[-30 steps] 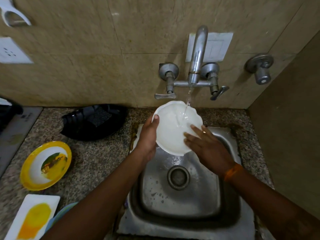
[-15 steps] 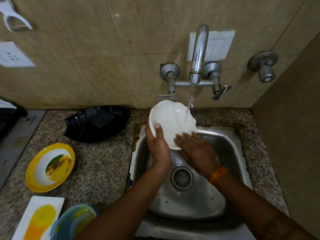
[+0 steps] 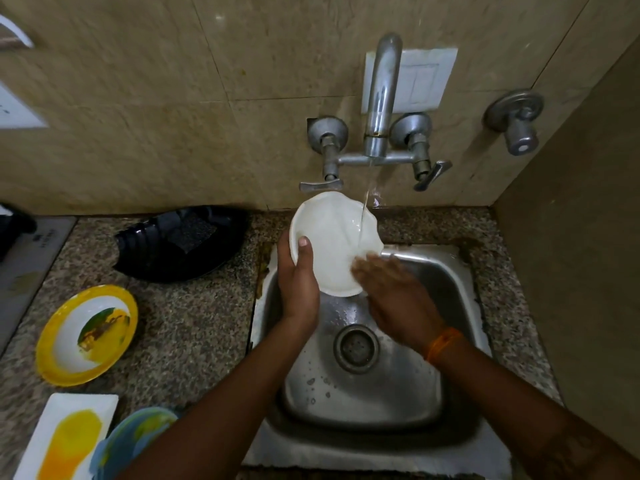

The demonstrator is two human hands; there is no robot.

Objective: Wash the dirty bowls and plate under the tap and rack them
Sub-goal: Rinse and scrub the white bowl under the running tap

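The white scalloped bowl [image 3: 332,237] is tilted under the tap [image 3: 381,98] stream, above the steel sink's [image 3: 450,306] 12 o'clock edge. The left hand [image 3: 298,285] grips its rim, thumb inside; the right hand [image 3: 398,299], blurred, lays straight fingers on its lower edge. At 9 o'clock sits a stained yellow-rimmed plate [image 3: 86,334]

Dim warm light; wide-angle edge bending; right hand [image 3: 394,296] motion-blurred.
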